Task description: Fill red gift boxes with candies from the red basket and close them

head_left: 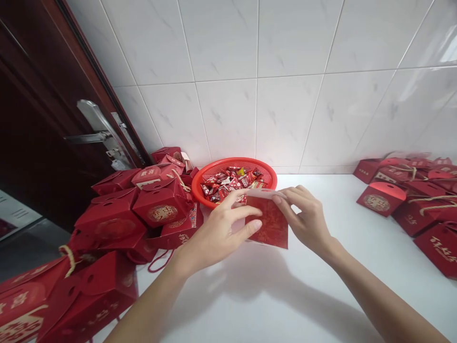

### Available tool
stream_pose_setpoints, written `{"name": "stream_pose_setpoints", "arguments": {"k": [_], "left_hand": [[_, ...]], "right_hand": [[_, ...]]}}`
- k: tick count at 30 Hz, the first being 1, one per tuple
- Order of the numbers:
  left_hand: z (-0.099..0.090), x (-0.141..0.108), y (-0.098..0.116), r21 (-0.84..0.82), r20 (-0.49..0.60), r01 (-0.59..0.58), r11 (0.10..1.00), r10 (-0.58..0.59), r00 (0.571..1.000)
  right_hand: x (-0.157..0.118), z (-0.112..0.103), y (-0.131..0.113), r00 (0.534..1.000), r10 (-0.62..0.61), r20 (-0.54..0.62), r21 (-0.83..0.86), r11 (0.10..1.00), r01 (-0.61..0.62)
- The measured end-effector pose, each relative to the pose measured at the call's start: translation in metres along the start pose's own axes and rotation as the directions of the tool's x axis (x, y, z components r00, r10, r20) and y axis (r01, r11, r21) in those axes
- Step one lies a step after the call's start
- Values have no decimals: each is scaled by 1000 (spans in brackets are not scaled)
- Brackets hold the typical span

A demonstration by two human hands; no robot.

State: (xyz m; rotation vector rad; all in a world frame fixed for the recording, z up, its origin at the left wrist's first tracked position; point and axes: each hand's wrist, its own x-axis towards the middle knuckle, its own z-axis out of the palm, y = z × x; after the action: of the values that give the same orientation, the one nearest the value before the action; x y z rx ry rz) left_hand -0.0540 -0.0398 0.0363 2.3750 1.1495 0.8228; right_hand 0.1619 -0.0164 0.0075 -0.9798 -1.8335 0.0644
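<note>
A red card box (271, 228) with a pale upper flap is held above the white table, in front of the candy basket. My left hand (228, 224) grips its left side, thumb and fingers on the red face. The fingers of my right hand (303, 209) pinch the flap at its upper right corner. Behind my hands stands a red plastic basket (270, 175) holding several wrapped candies (232, 181), its front rim partly hidden by my left hand.
Several red gift boxes (114, 214) with cord handles are piled at the left, beside a dark door (32, 95). More red boxes (417, 209) lie at the right on the white table (321, 295). A tiled wall (224, 47) rises behind.
</note>
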Motion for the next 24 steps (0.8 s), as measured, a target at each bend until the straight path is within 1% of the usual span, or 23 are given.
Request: {"name": "stream_pose_setpoints", "arguments": {"k": [3, 5, 10, 14, 17, 20, 22, 24], "left_hand": [[4, -2, 8, 15, 65, 39, 999, -40, 997], [8, -3, 12, 35, 77, 70, 997, -73, 994], [20, -7, 16, 120, 53, 146, 982, -153, 987], [22, -10, 16, 155, 23, 199, 968, -204, 979], [17, -10, 18, 131, 24, 172, 976, -177, 984], [9, -8, 18, 89, 62, 142, 986, -148, 987], [7, -6, 16, 72, 79, 121, 990, -127, 989], [7, -5, 12, 60, 93, 87, 994, -92, 991]], "right_hand": [[-3, 4, -2, 996, -88, 32, -51, 995, 90], [-4, 4, -4, 994, -101, 41, -58, 993, 103], [-5, 0, -10, 993, -27, 116, -33, 999, 32], [-5, -3, -15, 984, 4, 179, 17, 1000, -7], [-5, -6, -18, 976, 62, 208, 35, 997, -71], [-3, -7, -16, 961, 155, 230, 15, 986, -163], [-1, -7, -14, 940, 228, 254, -17, 973, -231], [0, -6, -12, 907, 299, 298, -59, 954, -295]]}}
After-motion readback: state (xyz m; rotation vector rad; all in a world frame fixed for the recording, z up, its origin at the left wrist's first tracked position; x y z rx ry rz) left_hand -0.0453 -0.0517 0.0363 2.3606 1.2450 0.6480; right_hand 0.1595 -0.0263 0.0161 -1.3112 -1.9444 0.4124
